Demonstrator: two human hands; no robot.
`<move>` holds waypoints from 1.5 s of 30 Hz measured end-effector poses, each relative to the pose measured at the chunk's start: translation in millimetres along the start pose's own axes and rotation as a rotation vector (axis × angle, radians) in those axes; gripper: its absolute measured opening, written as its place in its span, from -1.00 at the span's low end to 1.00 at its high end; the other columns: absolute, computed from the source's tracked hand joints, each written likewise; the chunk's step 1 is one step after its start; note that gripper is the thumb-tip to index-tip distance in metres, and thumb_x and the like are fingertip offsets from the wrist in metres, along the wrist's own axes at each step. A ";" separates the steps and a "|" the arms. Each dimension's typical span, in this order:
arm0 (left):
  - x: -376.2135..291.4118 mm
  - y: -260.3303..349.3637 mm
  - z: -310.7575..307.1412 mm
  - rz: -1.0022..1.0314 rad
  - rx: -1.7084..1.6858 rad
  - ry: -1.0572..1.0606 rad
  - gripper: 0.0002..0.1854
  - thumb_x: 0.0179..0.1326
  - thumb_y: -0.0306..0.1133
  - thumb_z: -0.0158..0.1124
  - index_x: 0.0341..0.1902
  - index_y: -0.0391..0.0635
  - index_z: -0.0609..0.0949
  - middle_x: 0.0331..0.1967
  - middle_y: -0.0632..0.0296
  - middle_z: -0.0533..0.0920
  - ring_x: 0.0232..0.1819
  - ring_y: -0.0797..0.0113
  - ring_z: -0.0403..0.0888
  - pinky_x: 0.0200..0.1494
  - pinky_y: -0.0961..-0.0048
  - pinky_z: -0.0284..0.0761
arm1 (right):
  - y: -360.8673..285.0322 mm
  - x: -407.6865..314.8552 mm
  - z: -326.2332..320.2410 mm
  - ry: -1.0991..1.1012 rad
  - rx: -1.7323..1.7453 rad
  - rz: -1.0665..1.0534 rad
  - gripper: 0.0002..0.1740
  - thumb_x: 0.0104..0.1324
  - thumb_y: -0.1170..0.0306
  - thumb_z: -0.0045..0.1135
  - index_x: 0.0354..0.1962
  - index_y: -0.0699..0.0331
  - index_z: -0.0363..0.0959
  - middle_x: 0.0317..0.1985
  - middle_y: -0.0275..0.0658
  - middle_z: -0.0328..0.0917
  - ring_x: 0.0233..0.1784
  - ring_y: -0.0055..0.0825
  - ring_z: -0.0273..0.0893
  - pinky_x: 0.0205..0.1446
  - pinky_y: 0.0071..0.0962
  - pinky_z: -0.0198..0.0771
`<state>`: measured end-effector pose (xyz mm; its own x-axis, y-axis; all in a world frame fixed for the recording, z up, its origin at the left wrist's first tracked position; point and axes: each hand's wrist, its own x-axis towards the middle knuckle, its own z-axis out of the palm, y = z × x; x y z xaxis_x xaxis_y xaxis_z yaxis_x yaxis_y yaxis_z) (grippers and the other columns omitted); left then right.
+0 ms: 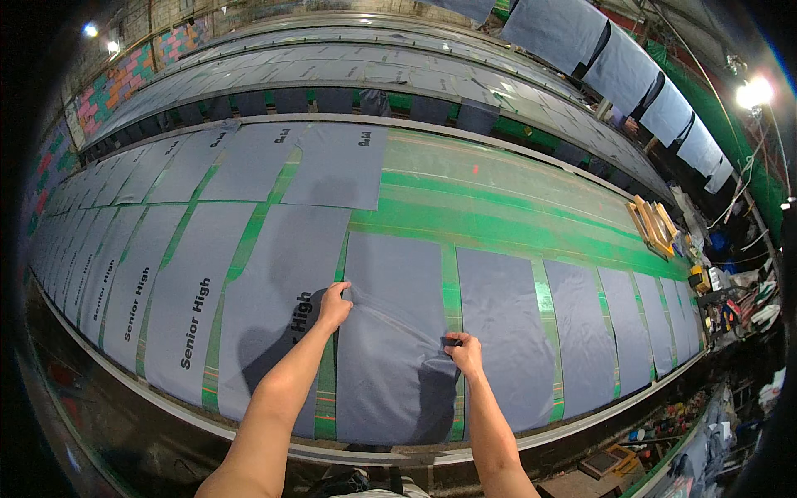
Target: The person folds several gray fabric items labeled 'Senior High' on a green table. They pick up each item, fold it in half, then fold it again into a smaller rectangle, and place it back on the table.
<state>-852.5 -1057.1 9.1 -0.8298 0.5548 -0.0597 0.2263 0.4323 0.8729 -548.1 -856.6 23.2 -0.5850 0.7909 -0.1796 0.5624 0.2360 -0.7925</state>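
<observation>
My left hand (336,305) pinches the left edge of a grey-blue fabric panel (392,267) lying on a long green printing table (498,205). The panel's right edge is pinched by my right hand (462,350), where a dark bit of cloth folds up. A slanting wrinkle runs across the cloth between both hands. To the left lies a panel with black lettering (261,267), partly under my arm's shadow. Right of my right hand lies an unprinted panel (504,311), with more like it further along.
Wooden frames (652,227) stand on the table's far right end, near cluttered tools and bottles (741,311). Behind runs another table covered with panels (348,68). Grey cloths (554,37) hang at the upper right. A metal rail (398,459) edges the near side.
</observation>
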 end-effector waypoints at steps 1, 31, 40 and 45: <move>0.3 -0.5 -1.0 -0.010 0.001 0.004 -0.38 -0.07 -0.66 0.33 0.19 -0.23 0.58 0.20 0.06 0.56 0.29 0.09 0.49 0.30 0.33 0.41 | -4.7 -2.0 -0.5 -0.017 0.024 0.035 -0.59 -0.01 0.57 0.37 -0.12 0.26 0.69 -0.23 -0.09 0.73 -0.16 -0.33 0.68 -0.01 -0.39 0.51; -270.4 -5.8 -49.3 -0.049 0.056 -0.234 -0.67 -0.05 -0.56 0.46 -0.13 -0.20 0.69 -0.10 0.13 0.60 -0.32 0.29 0.60 -0.15 0.36 0.53 | 15.9 -162.4 -10.7 -0.021 -0.242 -0.107 -0.60 0.03 0.51 0.25 -0.09 0.24 0.60 -0.13 0.03 0.56 -0.03 0.05 0.55 0.08 -0.16 0.46; -289.1 -5.6 -49.6 -0.191 -0.092 -0.188 -0.60 -0.08 -0.66 0.42 -0.07 -0.20 0.67 -0.04 0.21 0.56 -0.40 0.43 0.56 -0.23 0.44 0.51 | 29.5 -178.2 -11.8 -0.052 -0.178 -0.135 -0.56 0.00 0.55 0.29 -0.08 0.25 0.61 -0.08 -0.01 0.54 -0.02 -0.02 0.56 0.09 -0.22 0.46; -294.5 -15.1 -46.6 -0.170 -0.050 -0.145 -0.57 -0.10 -0.68 0.42 -0.05 -0.20 0.67 -0.04 0.21 0.58 -0.42 0.41 0.54 -0.23 0.43 0.51 | 30.7 -183.6 -11.1 -0.077 -0.215 -0.101 -0.55 -0.01 0.56 0.33 -0.07 0.24 0.61 -0.07 -0.01 0.53 0.00 -0.02 0.55 0.08 -0.21 0.46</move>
<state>-635.3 -1260.2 36.0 -0.7713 0.5745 -0.2739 0.0608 0.4949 0.8668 -416.9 -988.3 38.4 -0.6827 0.7139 -0.1562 0.6053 0.4326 -0.6682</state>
